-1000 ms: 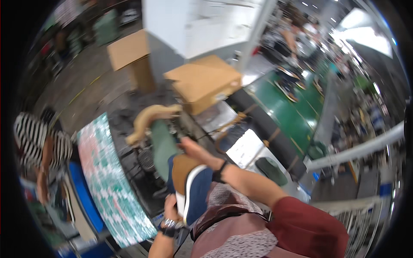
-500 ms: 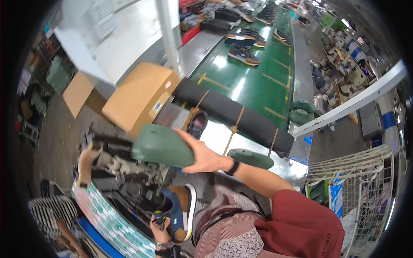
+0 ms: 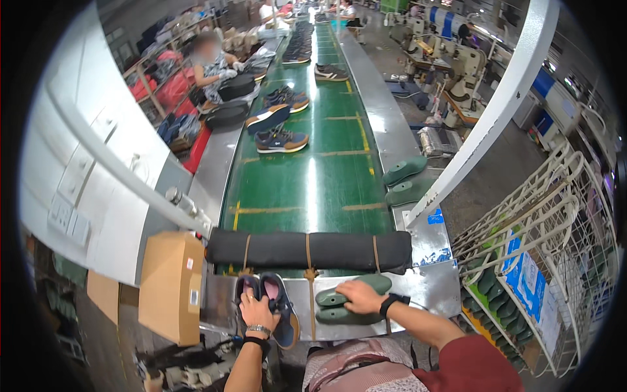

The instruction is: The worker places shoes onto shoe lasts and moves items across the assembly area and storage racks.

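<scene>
The left hand (image 3: 256,308) grips a dark shoe (image 3: 274,307) with a pink lining, fingers curled over its collar, toe pointing toward the person at the near left of the steel bench (image 3: 428,287). The right hand (image 3: 359,297) lies flat, fingers spread narrow, on two green lasts (image 3: 349,307) lying side by side, long axes running left-right along the bench's near edge. Beyond, a black roller (image 3: 307,251) crosses the end of the green belt (image 3: 307,176), which carries shoes away. A wire rack (image 3: 542,261) stands right, a carton (image 3: 171,287) left.
</scene>
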Motion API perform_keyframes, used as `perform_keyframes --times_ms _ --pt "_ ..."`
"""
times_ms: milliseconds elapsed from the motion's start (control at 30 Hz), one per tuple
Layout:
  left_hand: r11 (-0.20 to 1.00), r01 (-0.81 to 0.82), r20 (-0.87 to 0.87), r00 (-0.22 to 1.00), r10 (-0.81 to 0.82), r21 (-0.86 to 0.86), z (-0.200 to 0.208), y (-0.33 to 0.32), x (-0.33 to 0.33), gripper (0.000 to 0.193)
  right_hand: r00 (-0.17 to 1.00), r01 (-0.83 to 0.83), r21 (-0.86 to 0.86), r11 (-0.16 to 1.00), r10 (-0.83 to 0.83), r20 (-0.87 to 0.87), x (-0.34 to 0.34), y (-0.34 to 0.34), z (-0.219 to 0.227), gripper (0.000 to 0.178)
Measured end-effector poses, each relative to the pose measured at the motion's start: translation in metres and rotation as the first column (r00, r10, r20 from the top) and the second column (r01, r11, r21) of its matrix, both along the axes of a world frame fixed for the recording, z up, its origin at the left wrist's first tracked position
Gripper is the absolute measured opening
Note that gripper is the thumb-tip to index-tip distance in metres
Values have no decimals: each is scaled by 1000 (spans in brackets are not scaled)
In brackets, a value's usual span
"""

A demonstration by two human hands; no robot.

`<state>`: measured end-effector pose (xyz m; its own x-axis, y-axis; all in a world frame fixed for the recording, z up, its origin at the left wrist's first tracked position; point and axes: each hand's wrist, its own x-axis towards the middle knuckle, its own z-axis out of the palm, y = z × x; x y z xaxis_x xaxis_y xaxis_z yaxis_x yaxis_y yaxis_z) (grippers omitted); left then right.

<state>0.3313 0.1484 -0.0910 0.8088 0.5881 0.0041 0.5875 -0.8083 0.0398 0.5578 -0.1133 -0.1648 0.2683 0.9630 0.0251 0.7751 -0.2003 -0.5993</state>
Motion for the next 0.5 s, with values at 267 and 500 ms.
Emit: perform_keyframes --times_ms 267,500 --pt "893 -11 -215 972 -97 -450 -16 74 5 51 997 31 -120 992 -23 72 -52 28 25 77" --pt "766 41 334 914 231 -641 45 160 131 50 979 21 -278 960 36 201 -65 38 50 86"
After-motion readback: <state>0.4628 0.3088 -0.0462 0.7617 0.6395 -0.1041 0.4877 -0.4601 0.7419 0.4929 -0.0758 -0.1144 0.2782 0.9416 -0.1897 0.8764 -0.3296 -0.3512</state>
